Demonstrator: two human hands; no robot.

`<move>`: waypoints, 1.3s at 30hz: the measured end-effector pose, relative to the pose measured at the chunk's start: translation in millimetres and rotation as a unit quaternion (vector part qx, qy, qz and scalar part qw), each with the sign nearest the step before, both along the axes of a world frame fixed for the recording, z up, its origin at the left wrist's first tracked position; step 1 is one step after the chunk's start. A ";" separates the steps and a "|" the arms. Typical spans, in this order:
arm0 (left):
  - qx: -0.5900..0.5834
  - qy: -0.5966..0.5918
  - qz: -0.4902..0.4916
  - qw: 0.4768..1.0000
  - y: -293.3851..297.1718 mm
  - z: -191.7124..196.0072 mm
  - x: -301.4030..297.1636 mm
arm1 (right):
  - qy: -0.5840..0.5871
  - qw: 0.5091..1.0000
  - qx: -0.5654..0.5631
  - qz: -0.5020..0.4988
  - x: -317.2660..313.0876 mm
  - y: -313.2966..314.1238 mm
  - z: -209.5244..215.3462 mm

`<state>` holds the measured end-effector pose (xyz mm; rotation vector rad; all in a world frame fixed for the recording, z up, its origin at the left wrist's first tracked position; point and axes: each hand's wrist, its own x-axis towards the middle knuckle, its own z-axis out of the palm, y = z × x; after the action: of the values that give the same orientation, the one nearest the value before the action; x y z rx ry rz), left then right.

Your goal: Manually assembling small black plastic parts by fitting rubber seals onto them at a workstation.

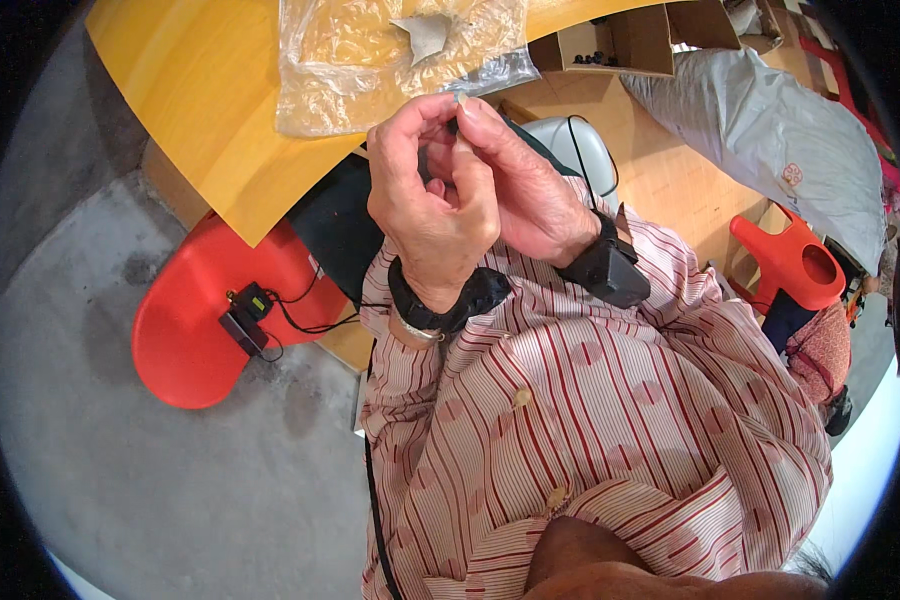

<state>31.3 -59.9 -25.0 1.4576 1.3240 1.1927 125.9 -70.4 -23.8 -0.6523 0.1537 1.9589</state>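
Observation:
My left hand [425, 200] and my right hand [520, 180] are raised together in front of the yellow tabletop's near edge. Both are closed, thumbs and forefingers meeting in a pinch. At the fingertips a tiny pale green-blue bit [461, 98] shows; it is too small to name, and the fingers cover the rest of it. Just beyond the hands lies a clear, crinkled plastic bag [330, 95], with a torn grey scrap [427, 36] on top. Each wrist wears a black strap.
The yellow tabletop [190, 110] spans the upper left. Below it stands a red chair [185, 330] carrying a small black device [245, 318] with cables. Cardboard boxes [620, 45], a white sack [760, 130] and a red stool [790, 260] are to the right.

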 end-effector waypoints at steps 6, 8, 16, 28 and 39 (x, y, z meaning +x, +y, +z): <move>-0.024 -0.029 0.004 0.999 2.8 -8.3 0.4 | -0.025 0.999 0.022 -0.031 -4.5 4.2 -4.3; -0.029 -0.044 0.001 0.999 5.6 -9.6 -2.4 | 0.011 0.999 0.006 -0.048 -5.9 7.3 -3.4; 0.014 0.103 -0.018 0.994 9.8 10.5 -4.7 | -0.023 0.998 0.047 -0.018 0.3 6.9 -2.3; 0.185 0.048 -0.094 0.977 9.6 -0.8 -18.7 | -0.202 0.953 0.223 -0.035 -5.4 -0.5 7.1; 0.196 0.056 -0.081 0.976 3.9 0.1 -12.9 | -0.286 0.925 0.248 -0.019 -6.3 -8.4 12.2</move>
<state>18.4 -56.1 -24.9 1.8991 1.0543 1.3290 119.6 -78.9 -11.6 -0.8332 -0.6654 1.5986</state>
